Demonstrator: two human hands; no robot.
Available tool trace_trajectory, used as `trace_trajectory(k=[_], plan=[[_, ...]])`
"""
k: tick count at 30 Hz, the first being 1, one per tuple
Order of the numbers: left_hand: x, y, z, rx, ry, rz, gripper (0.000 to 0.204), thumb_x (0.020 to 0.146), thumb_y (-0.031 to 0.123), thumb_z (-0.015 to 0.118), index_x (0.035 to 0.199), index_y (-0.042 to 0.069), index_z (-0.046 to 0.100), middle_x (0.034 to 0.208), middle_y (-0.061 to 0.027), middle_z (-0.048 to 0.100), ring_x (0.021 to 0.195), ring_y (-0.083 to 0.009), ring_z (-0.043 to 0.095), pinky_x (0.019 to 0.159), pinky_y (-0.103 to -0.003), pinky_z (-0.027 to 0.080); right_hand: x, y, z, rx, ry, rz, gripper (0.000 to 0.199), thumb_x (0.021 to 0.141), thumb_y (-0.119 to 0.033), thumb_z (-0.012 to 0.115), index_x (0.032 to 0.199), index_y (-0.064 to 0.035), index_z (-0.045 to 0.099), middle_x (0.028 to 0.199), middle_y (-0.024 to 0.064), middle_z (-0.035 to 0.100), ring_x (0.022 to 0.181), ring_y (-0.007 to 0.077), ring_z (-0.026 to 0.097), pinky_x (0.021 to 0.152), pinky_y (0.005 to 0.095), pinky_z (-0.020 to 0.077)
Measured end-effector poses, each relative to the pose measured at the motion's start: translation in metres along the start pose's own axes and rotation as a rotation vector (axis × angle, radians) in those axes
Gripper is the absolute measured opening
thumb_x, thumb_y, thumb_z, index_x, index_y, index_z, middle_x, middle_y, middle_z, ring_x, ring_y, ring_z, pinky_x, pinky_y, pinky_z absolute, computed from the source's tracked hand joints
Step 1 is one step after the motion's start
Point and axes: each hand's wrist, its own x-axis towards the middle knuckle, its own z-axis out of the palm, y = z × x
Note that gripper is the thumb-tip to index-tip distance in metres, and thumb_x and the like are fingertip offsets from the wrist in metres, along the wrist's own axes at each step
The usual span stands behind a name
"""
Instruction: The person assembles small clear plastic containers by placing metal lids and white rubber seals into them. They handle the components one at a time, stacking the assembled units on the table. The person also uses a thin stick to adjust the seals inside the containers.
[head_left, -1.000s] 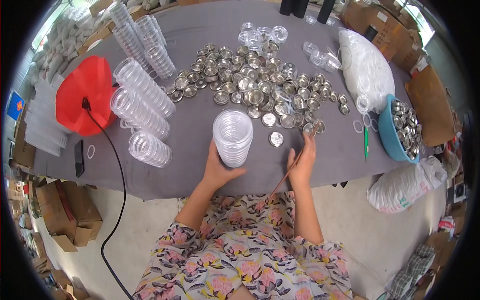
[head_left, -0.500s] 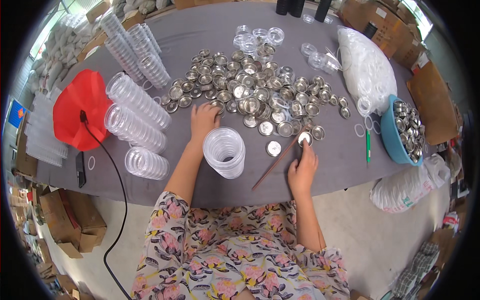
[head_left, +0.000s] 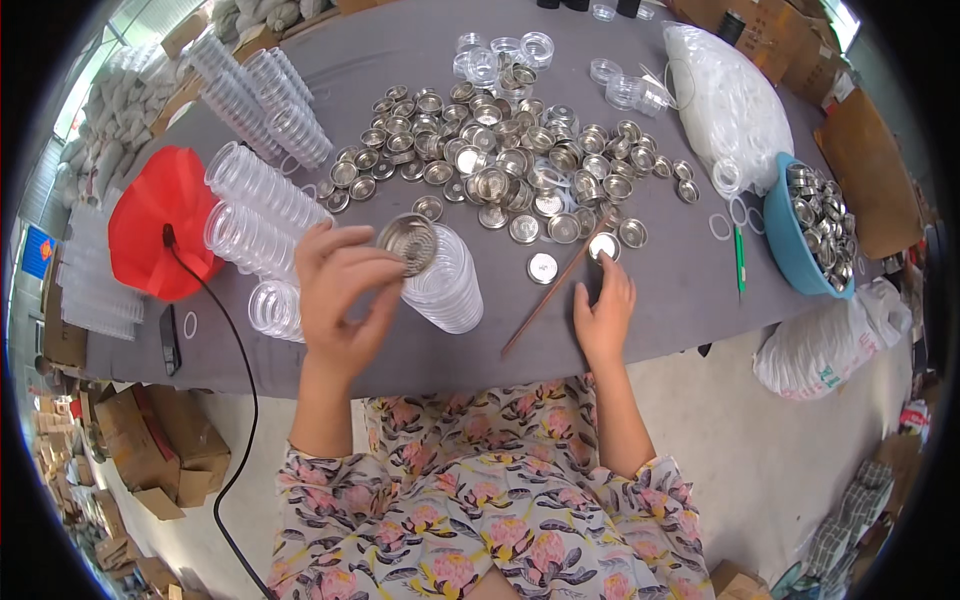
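Observation:
My left hand [head_left: 340, 295] is raised above the table, thumb and fingers closed on the rim of a round metal lid [head_left: 408, 243] with a textured, mesh-like inner face. The lid is tilted and partly covers the mouth of a stack of clear plastic rings or cups [head_left: 455, 300] behind it. On the right, my right hand [head_left: 605, 310] lies on the table with its fingers apart, a fingertip on the edge of a lid with a white centre [head_left: 603, 247]. Beside it are a thin brown stick [head_left: 550, 295] and another pale-centred lid [head_left: 542, 268].
A heap of metal lids [head_left: 500, 150] covers the middle. Stacked clear cups [head_left: 265, 190] and a red bag [head_left: 160, 225] with a black cable stand left. A blue basin [head_left: 778, 235] of lids, a green pen [head_left: 740, 260] and a white plastic bag [head_left: 725, 110] are right.
My left hand has picked a metal lid from the near edge of the heap and brought it up and toward me. My right hand stays at its lid.

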Motion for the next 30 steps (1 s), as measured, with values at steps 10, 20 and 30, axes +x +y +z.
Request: trace_trajectory(k=[10, 20, 30], plan=[[0.012, 0.015, -0.008, 0.138, -0.486, 0.042, 0.015, 0.075, 0.012, 0.067, 0.090, 0.011, 0.064, 0.094, -0.0009, 0.063, 0.115, -0.0286, 0.050, 0.108, -0.058, 0.014, -0.004, 0.005, 0.000, 0.105, 0.051, 0.024, 0.052, 0.079, -0.010, 0.061, 0.128, -0.0040, 0.044, 0.123, 0.0163, 0.052, 0.121, 0.0327, 0.044, 0.106, 0.0495, 0.0272], [-0.005, 0.005, 0.004, 0.042, -0.417, 0.017, 0.018, 0.077, 0.007, 0.063, 0.094, 0.006, 0.065, 0.097, -0.0068, 0.062, 0.122, -0.0336, 0.045, 0.107, -0.052, 0.024, -0.014, -0.091, -0.007, 0.694, 0.000, -0.288, 0.070, 0.071, -0.010, 0.073, 0.132, 0.0007, 0.040, 0.127, 0.0186, 0.049, 0.118, 0.0352, 0.047, 0.103, 0.0413, 0.0354], [-0.036, -0.005, 0.011, -0.802, 0.463, -0.535, 0.017, 0.092, 0.003, 0.048, 0.095, -0.006, 0.061, 0.106, -0.0080, 0.061, 0.103, -0.0175, 0.055, 0.094, -0.032, 0.039, 0.012, -0.154, 0.017, 0.664, -0.041, -0.392, 0.086, 0.064, -0.018, 0.079, 0.135, -0.0010, 0.033, 0.125, 0.0206, 0.045, 0.117, 0.0373, 0.044, 0.098, 0.0433, 0.0370]])
